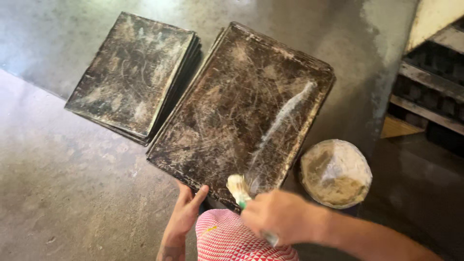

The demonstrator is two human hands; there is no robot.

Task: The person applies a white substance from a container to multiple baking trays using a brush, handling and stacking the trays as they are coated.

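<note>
A dark, scratched baking tray [232,106] tops a stack on the concrete floor in front of me. My left hand [186,212] rests on its near edge, fingers apart on the rim. My right hand [278,217] is closed on the handle of a pastry brush [238,187], whose pale bristles touch the tray's near right corner. A pale greasy streak [285,118] runs up the tray's right side from the brush.
A second stack of dark trays [133,72] lies to the left. A round bowl of pale paste lined with plastic [336,171] sits right of the tray. A metal rack [430,87] stands at far right. Red-and-white patterned cloth [232,239] covers my knee.
</note>
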